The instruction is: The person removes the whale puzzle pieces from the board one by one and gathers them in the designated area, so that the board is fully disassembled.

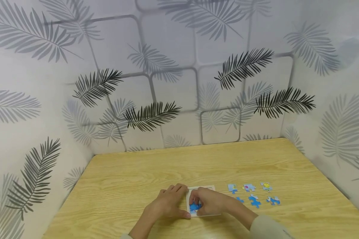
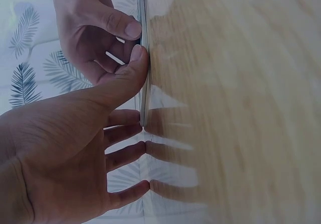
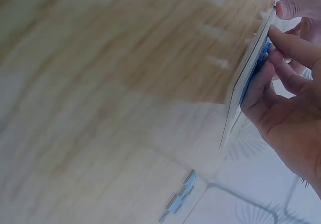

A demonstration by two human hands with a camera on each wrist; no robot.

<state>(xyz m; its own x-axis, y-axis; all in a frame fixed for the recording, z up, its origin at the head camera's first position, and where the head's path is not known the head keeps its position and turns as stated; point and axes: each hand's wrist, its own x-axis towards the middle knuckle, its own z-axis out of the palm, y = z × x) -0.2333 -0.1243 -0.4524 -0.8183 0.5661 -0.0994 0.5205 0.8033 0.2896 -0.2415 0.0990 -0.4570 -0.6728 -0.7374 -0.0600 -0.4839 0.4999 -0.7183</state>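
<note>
A white-bordered puzzle board [image 1: 207,215] lies flat on the table between the hands. My right hand [image 1: 210,201] is over it with bent fingers, pinching a blue puzzle piece [image 1: 193,207] at the board's left part. The right wrist view shows thumb and fingertips around the blue piece [image 3: 259,63], down against the board [image 3: 231,111]. My left hand [image 1: 167,203] rests at the board's left side. Its thumb touches the board's edge [image 2: 145,91] near the lower left corner, and its extended fingers touch the table. Fingers hide much of the piece.
Several loose blue puzzle pieces lie right of the board, among them one with a yellow flower [image 1: 266,186], one with a pink swirl [image 1: 249,188] and a plain blue one [image 1: 254,201]. The wooden table [image 1: 131,176] meets a leaf-patterned wall [image 1: 173,89] behind.
</note>
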